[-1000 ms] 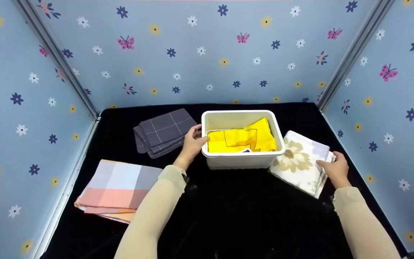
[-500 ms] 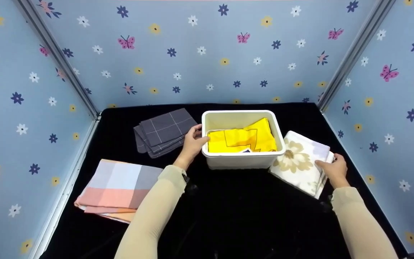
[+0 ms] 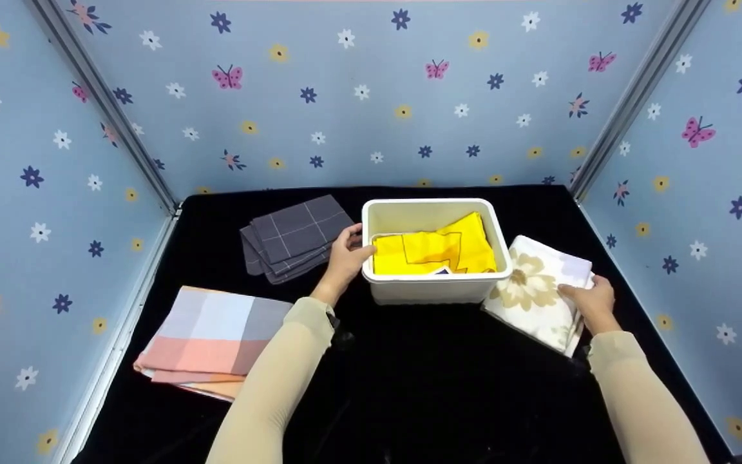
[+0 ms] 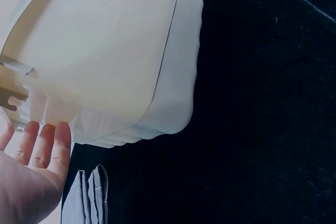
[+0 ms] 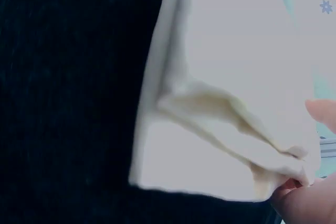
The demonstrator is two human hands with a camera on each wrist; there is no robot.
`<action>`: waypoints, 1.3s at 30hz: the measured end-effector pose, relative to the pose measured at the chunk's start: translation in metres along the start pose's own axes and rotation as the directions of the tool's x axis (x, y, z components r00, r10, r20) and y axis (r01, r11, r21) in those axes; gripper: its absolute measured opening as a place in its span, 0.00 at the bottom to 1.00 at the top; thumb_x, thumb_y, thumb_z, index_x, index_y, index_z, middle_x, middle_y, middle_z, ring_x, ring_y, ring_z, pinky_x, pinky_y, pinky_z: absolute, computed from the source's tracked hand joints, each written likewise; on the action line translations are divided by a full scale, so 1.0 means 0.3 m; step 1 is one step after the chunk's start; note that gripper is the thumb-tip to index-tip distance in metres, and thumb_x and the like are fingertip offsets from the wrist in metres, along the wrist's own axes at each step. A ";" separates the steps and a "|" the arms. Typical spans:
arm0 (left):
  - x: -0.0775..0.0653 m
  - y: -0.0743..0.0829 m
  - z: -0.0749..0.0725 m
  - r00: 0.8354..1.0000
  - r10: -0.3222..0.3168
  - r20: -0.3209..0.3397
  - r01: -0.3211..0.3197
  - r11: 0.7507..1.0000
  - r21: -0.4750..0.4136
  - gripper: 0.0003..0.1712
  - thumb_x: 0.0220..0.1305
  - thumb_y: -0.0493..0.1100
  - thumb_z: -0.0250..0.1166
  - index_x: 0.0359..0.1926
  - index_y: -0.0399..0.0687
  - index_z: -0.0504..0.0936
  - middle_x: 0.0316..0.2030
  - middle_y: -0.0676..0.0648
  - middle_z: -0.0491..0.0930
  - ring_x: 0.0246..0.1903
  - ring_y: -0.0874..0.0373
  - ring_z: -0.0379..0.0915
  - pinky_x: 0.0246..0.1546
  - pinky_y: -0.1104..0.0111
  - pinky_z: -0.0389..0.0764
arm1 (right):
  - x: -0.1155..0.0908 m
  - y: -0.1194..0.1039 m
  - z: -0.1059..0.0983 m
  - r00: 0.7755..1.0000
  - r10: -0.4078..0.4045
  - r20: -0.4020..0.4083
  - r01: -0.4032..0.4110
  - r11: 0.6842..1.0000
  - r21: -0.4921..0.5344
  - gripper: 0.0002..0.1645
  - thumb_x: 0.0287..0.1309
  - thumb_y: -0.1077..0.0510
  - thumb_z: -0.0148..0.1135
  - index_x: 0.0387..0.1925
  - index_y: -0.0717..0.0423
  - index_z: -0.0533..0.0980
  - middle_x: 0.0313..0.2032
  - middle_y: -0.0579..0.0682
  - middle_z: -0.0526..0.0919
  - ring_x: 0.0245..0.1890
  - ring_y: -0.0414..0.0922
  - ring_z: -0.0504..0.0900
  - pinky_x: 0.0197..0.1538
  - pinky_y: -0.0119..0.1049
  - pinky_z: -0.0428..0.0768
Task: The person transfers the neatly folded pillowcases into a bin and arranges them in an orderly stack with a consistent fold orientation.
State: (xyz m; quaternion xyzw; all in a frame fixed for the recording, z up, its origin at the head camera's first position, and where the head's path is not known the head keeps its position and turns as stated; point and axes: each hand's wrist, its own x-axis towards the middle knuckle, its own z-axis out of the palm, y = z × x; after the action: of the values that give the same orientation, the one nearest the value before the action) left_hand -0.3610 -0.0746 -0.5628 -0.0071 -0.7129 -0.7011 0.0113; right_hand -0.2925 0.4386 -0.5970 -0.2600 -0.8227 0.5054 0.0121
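Note:
A white plastic storage bin (image 3: pixel 435 290) stands at the middle back of the black-covered surface, with a folded yellow cloth (image 3: pixel 432 250) inside. My left hand (image 3: pixel 345 261) holds the bin's left side, its thumb over the rim and its fingers against the outer wall. To the right of the bin lies a folded white floral cloth (image 3: pixel 535 290), close against the bin's front right corner. My right hand (image 3: pixel 593 301) grips this cloth's right edge, thumb on top. In the right wrist view, fingers (image 5: pixel 302 203) go under a corner of the folded layers (image 5: pixel 199 161).
A folded dark grey checked cloth (image 3: pixel 297 235) lies left of the bin. Nearer the front left is a folded pink, white and grey plaid cloth (image 3: pixel 213 332), partly behind the left sleeve. Flower-printed walls (image 3: pixel 371 77) enclose the back and both sides.
My right hand has shifted slightly left over the floral cloth's right edge, its thumb further onto the cloth. My left hand and the bin have stayed in place.

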 end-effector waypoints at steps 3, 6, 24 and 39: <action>-0.004 0.003 0.001 1.000 0.000 -0.003 0.000 1.000 0.003 0.41 0.61 0.33 0.68 0.76 0.34 0.71 0.65 0.27 0.80 0.55 0.42 0.82 0.60 0.61 0.84 | -0.002 -0.006 0.008 1.000 0.017 0.012 -0.017 1.000 0.023 0.60 0.69 0.54 0.69 0.86 0.69 0.43 0.84 0.71 0.50 0.81 0.65 0.61 0.82 0.55 0.67; -0.007 0.006 0.001 1.000 -0.001 -0.010 0.001 1.000 0.004 0.41 0.60 0.33 0.68 0.76 0.35 0.71 0.64 0.28 0.81 0.55 0.42 0.82 0.59 0.61 0.83 | -0.009 -0.021 0.014 1.000 0.026 -0.002 -0.025 1.000 0.017 0.60 0.68 0.56 0.70 0.86 0.69 0.44 0.84 0.71 0.52 0.80 0.65 0.62 0.82 0.55 0.67; -0.013 0.009 0.002 0.999 0.034 -0.026 -0.034 0.999 -0.003 0.41 0.57 0.35 0.68 0.74 0.32 0.72 0.63 0.25 0.80 0.53 0.45 0.82 0.62 0.59 0.83 | -0.013 -0.060 0.051 0.996 0.084 0.002 -0.084 0.995 0.052 0.54 0.68 0.59 0.67 0.84 0.71 0.49 0.82 0.71 0.58 0.78 0.61 0.65 0.82 0.50 0.68; -0.002 0.001 -0.002 1.000 -0.013 -0.014 0.013 1.000 -0.001 0.41 0.61 0.33 0.67 0.76 0.35 0.71 0.65 0.28 0.80 0.59 0.40 0.81 0.65 0.57 0.82 | 0.002 -0.046 0.052 0.997 0.066 0.043 -0.070 0.993 0.099 0.45 0.74 0.62 0.59 0.85 0.64 0.54 0.78 0.69 0.66 0.62 0.53 0.79 0.53 0.32 0.81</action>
State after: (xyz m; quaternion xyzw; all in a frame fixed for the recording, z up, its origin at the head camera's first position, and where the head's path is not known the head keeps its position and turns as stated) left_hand -0.3603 -0.0751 -0.5624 0.0023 -0.7125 -0.7016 0.0116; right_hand -0.3031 0.4210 -0.5931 -0.2770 -0.7869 0.5513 -0.0083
